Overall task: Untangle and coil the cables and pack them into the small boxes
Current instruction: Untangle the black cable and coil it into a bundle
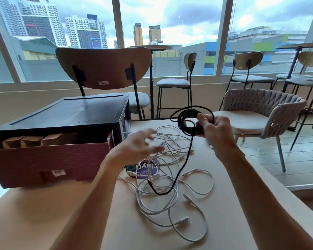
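My right hand [216, 131] holds a coil of black cable [185, 120] above the far side of the table, fingers curled round the loops. The cable's loose tail [172, 188] hangs down and ends in a plug on the table. My left hand [139, 143] hovers to the left of the coil, blurred, fingers spread and holding nothing. Beneath both hands lies a tangle of white cables [170, 177] spread over the beige table [52, 213]. Small brown boxes [32, 139] stand in a row inside a large reddish cardboard box [49, 159] on the left.
A black wooden stand [65, 112] covers the reddish box at the table's left. A round sticker [145, 168] lies under the white cables. Behind the table are a wooden-backed chair [103, 67], a woven armchair [264, 112] at right, bar stools and windows.
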Motion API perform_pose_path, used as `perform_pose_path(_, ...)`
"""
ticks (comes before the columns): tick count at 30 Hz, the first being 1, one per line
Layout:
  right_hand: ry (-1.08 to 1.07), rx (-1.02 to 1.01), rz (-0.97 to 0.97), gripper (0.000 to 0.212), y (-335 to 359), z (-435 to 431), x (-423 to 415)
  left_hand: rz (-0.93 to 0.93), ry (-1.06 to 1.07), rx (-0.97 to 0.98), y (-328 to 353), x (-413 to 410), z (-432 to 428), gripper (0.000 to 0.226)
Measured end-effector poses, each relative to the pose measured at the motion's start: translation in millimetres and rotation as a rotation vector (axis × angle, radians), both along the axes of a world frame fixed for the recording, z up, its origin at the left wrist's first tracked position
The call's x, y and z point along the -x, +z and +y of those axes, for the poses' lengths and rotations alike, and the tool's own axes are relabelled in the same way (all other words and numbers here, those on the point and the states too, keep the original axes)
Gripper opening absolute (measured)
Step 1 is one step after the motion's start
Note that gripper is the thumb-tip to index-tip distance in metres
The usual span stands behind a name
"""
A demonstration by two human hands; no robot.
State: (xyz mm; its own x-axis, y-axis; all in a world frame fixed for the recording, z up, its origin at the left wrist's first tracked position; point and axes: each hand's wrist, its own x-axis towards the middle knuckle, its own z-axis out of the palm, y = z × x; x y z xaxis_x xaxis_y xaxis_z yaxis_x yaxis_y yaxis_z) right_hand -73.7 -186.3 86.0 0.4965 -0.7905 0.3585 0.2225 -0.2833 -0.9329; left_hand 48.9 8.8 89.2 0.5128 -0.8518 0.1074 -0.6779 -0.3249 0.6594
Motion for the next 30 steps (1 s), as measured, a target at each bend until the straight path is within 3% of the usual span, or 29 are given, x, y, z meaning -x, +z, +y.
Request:
perform_pose_path(3, 0.055, 0.055, 0.067, 0.028, 0, 7, -4, -0.177, 0.050, 0.494, 10, 14, -10, 0.058)
perform_pose_path(5, 0.082, 0.098, 0.097, 0.030, 1, 12, -6, -0.243, 0.022, 0.692, 12, 24, -16, 0.043)
perform_pose_path(11, 0.234, 0.121, 0.096, 0.026, 9, 29, -4, -0.337, 0.165, 0.884, 5, 27, -22, 0.019)
perform_pose_path(15, 0.344, 0.100, 0.053, 0.019, 18, 34, 0, -0.181, 0.475, 0.878, -3, 22, -20, 0.010)
perform_pose_path(19, 0.381, 0.148, 0.068, 0.014, 19, 38, 1, 0.417, 0.435, 0.871, -10, 12, -22, 0.010)
perform_pose_path(21, 0.351, 0.131, 0.068, 0.015, 16, 37, 0, 0.547, 0.396, 0.808, -8, 11, -20, 0.007)
perform_pose_path(25, 0.228, 0.135, 0.062, 0.012, 14, 30, 3, 0.516, 0.293, 0.622, -1, 7, -16, 0.006)
perform_pose_path(30, 0.261, 0.116, 0.046, 0.013, 14, 28, 4, 0.345, 0.219, 0.480, -1, 9, -12, 0.010)
